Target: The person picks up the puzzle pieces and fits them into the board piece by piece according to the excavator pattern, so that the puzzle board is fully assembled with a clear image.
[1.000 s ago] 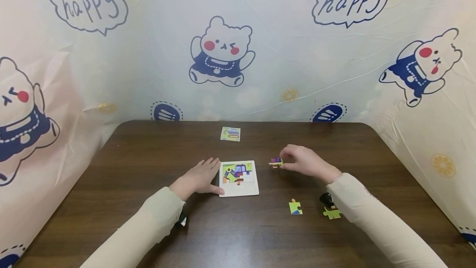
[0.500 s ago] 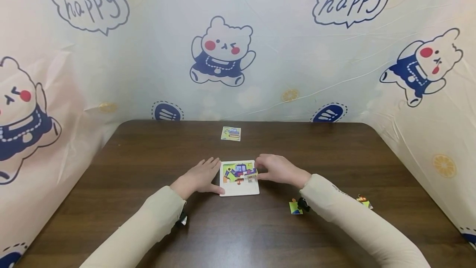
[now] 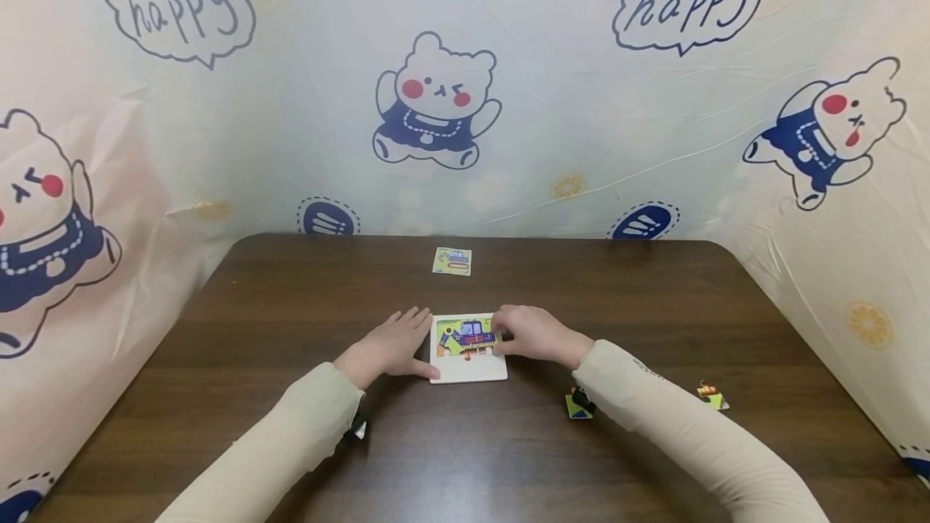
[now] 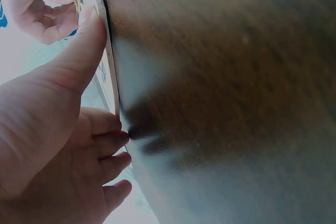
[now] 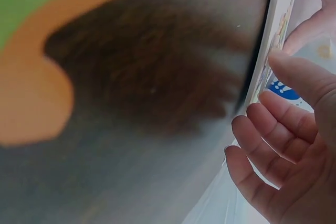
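Observation:
A white puzzle tray (image 3: 468,371) lies mid-table, its upper part filled with joined jigsaw pieces showing a purple vehicle on green. My left hand (image 3: 392,344) rests along the tray's left side, fingers extended and thumb at the near left corner. At the right side, my right hand (image 3: 541,333) pinches a purple, stripe-edged jigsaw piece (image 3: 488,339) between thumb and index finger, set against the joined pieces. Those fingertips partly cover it. In the right wrist view, the thumb (image 5: 286,66) reaches over the tray edge and the other fingers are loosely curled.
Near the right wrist lies a green and blue jigsaw piece (image 3: 580,408), partly hidden by a black wrist device (image 3: 584,399). Farther right, another green piece (image 3: 715,400) shows past the sleeve. A small picture card (image 3: 453,261) lies toward the table's back edge.
My right hand has carried the purple piece left from the table to the tray's right side, then slightly farther in against the joined pieces. The left hand has stayed in place.

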Demonstrator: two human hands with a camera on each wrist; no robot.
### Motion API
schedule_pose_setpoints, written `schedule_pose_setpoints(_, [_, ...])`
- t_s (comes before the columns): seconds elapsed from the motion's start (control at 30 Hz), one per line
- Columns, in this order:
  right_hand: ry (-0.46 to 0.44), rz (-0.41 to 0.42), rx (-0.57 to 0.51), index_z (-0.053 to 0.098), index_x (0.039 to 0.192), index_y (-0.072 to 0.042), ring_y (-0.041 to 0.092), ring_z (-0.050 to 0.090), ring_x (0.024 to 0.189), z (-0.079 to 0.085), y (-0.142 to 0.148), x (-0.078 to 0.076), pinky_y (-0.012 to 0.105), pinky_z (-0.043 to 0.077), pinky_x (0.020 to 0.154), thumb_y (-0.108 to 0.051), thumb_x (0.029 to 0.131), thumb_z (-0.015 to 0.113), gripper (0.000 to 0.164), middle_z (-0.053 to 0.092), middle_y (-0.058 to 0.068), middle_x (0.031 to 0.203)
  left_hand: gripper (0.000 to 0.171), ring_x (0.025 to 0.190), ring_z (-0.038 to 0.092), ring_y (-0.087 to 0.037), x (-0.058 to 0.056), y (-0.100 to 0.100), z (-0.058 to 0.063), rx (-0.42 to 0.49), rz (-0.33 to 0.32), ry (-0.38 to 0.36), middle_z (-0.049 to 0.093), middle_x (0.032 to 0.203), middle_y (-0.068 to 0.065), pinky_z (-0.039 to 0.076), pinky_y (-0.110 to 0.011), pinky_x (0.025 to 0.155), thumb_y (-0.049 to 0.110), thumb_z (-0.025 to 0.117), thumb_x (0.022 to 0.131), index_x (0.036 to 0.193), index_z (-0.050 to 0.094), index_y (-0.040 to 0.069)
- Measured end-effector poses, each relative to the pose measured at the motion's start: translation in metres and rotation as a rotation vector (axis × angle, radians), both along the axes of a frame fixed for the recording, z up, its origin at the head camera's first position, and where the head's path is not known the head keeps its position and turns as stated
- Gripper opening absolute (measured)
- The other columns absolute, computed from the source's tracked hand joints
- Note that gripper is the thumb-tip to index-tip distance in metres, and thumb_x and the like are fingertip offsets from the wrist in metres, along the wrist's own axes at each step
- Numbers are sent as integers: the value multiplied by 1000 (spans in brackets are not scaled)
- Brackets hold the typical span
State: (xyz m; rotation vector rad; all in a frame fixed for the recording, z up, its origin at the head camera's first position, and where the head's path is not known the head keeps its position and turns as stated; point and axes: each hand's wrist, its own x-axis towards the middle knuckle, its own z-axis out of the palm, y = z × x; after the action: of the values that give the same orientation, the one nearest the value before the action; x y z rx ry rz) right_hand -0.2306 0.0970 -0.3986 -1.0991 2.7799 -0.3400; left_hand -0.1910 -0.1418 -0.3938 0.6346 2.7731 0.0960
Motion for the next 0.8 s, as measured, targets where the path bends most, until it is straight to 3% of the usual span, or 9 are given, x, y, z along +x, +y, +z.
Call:
schedule_pose_setpoints(0.33, [12, 4, -8, 67, 97, -12, 10, 49, 72, -1, -1, -1, 25, 44, 65, -30, 78, 74, 27, 58, -3, 87, 94, 134, 19, -35, 0, 0, 0, 14, 4, -7, 25, 146, -22, 16, -47, 107, 53, 64, 78, 140, 28, -8])
schedule_pose_setpoints(0.8, [53, 129, 2, 70, 99, -18, 10, 47, 69, 1, -3, 2, 23, 41, 58, -22, 82, 71, 17, 56, -2, 83, 94, 134, 20, -35, 0, 0, -1, 16, 8, -3, 25, 146, -22, 17, -47, 107, 53, 65, 78, 140, 29, -8])
